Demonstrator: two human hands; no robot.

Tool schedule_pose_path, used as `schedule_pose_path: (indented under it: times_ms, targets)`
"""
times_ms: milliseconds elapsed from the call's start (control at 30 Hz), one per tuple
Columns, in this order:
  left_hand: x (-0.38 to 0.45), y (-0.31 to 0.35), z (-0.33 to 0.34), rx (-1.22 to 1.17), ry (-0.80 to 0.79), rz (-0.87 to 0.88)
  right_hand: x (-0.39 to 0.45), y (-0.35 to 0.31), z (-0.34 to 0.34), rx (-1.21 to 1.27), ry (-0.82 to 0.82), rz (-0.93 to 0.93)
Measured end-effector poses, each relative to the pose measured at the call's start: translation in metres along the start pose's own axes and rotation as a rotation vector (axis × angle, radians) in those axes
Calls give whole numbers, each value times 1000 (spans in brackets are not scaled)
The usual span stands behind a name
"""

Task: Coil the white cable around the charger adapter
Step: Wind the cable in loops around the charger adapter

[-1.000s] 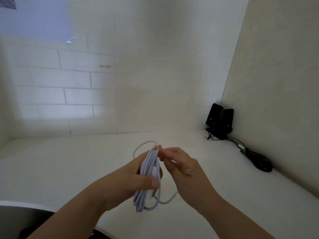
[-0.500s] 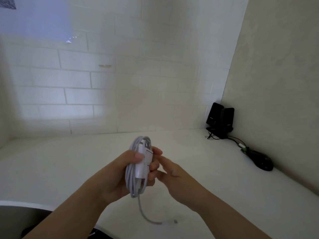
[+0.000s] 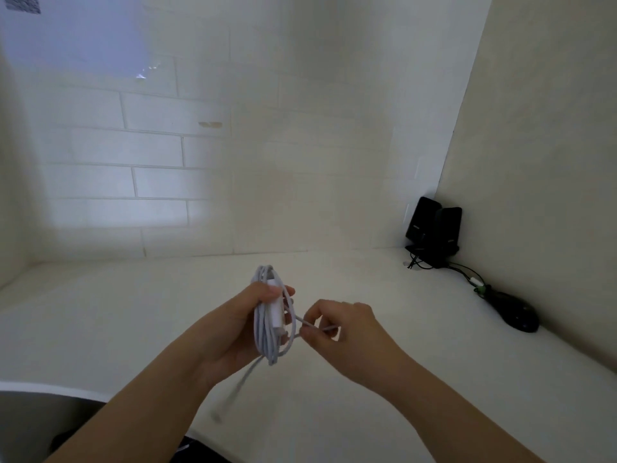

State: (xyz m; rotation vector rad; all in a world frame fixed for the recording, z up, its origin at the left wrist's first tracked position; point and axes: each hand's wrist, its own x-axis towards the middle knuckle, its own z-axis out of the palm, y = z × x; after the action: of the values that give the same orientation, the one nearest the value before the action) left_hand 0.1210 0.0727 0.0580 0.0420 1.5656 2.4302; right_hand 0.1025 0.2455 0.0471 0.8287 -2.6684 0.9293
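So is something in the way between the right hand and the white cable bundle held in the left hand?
Nothing visible: the right hand already pinches a strand of the white cable, which the left hand grips against the white charger adapter.

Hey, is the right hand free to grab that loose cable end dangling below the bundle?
Probably not right away. The right hand is pinching a strand of the white cable, so it must let go first. The loose end hangs unobstructed below the left hand.
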Motion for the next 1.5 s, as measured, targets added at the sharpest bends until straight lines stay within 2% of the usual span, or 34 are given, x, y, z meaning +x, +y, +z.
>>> schedule_pose_path:
  times_ms: [133,233,333,433,567,733,833,900,1033,1133,1300,1433,1500]
  targets:
    - [6,-6,8,1,7,90,-5,-1,11,72,-23,58]
    - [12,-3,9,13,41,181,-8,2,17,-4,-167,103]
    - [20,5,3,61,206,314,-14,16,15,-91,-230,203]
    - [27,9,-9,189,357,405,-20,25,10,-9,-223,165]
    - [32,6,-14,229,467,431,-25,7,11,124,-303,90]
    - [37,4,-13,78,529,403,-27,-15,12,91,-451,104]
    - [37,2,-14,187,538,412,-29,-22,11,59,-543,106]
    - [35,-2,-15,362,554,408,-27,-30,2,58,-536,100]
    - [26,-10,-6,742,509,355,-15,-36,-21,-84,-414,13]
    - [23,-10,3,940,523,396,-9,-33,-27,-164,-415,100]
    - [22,-5,-1,1019,531,404,-6,-28,-32,-271,-336,166]
    - [20,-8,-12,1064,474,278,-2,-18,-46,-247,-201,230]
    - [20,-10,-18,1079,418,220,2,-16,-57,-154,-175,223]
